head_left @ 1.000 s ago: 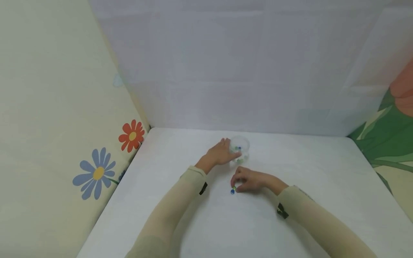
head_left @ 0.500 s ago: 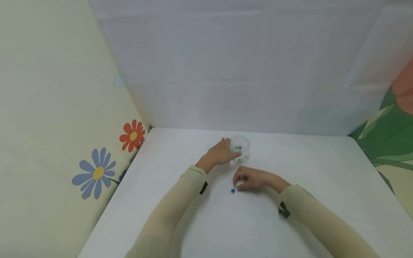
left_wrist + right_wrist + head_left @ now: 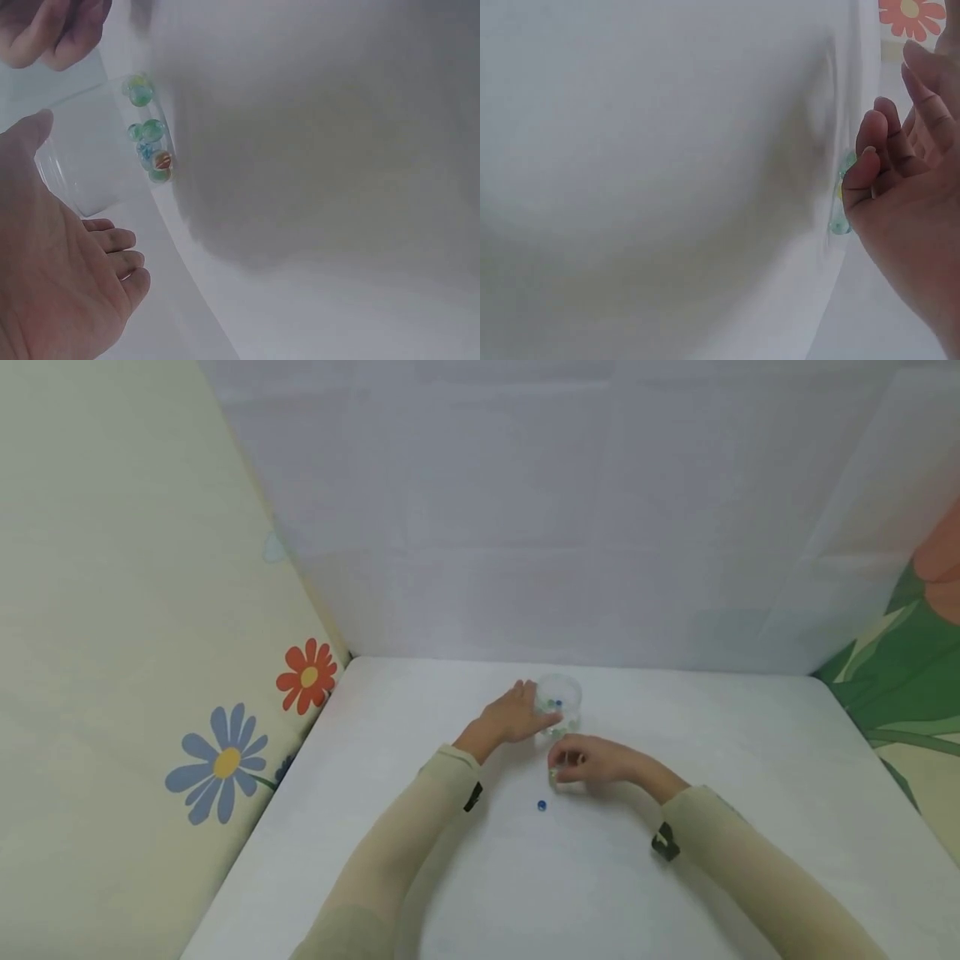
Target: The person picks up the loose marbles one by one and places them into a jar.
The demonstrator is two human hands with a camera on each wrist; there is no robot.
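A clear cup stands on the white table, with several marbles on its bottom, mostly green, one with brown stripes. My left hand holds the cup from its left side, the thumb across the front and the fingers on the far side. Just in front of the cup, my right hand pinches a pale green marble between thumb and fingertips, slightly above the table. A blue marble lies on the table below that hand. In the right wrist view, the right hand partly hides the cup's marbles.
The white table ends at a pale hanging cloth behind the cup. To the left is a cream cloth with a blue flower and a red flower. Green leaves and a red bloom are printed on the right.
My right hand has picked the green marble up from beside the blue one and moved it up and slightly right, nearer the cup. The left hand and cup have stayed put.
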